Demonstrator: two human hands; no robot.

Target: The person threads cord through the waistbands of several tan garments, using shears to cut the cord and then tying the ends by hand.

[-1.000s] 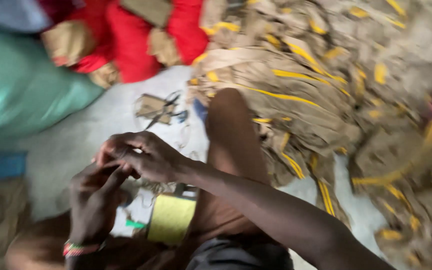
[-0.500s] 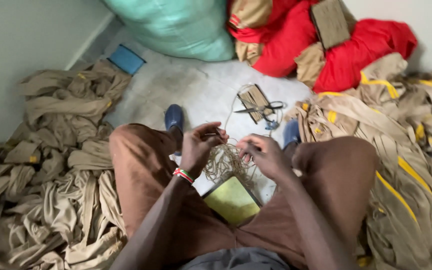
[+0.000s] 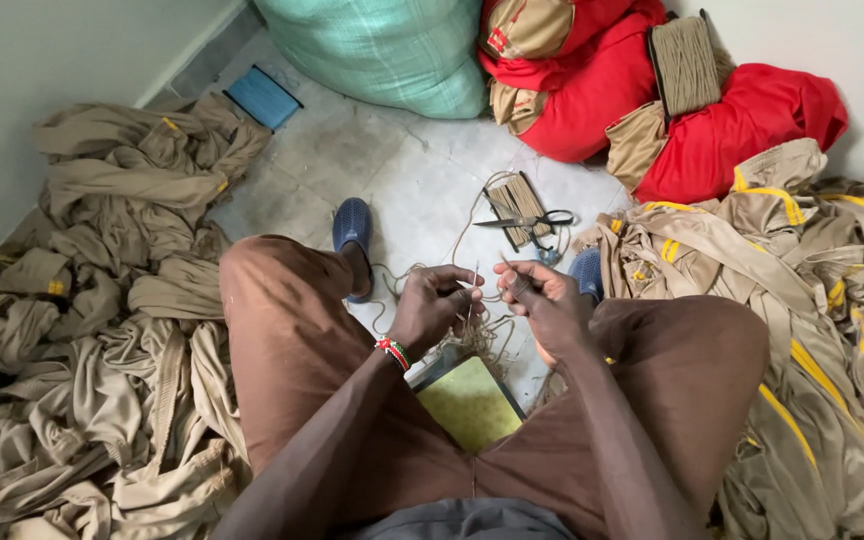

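Cord (image 3: 472,300) runs between your two hands, just above your knees, with its loose tangle hanging down to the floor between your legs. Your left hand (image 3: 432,305) is curled shut on the cord, a beaded band (image 3: 393,352) round its wrist; your right hand (image 3: 542,295) pinches another stretch of it between thumb and fingertips, close beside the left. Below them, between your thighs, lies a yellow-green pad (image 3: 467,403). Your feet in blue shoes (image 3: 353,226) rest on the pale floor (image 3: 402,170), one at each side of the tangle. Just past the hands, scissors (image 3: 532,220) lie across a small bundle (image 3: 517,200) of the same cord. Khaki clothes (image 3: 102,300) are heaped to your left, and a second heap with yellow stripes (image 3: 802,280) lies to your right. Farther off, against the wall, sit a green sack (image 3: 392,50), red cloth (image 3: 752,130) with a wound hank (image 3: 687,65) on it, and a blue pad (image 3: 262,97).
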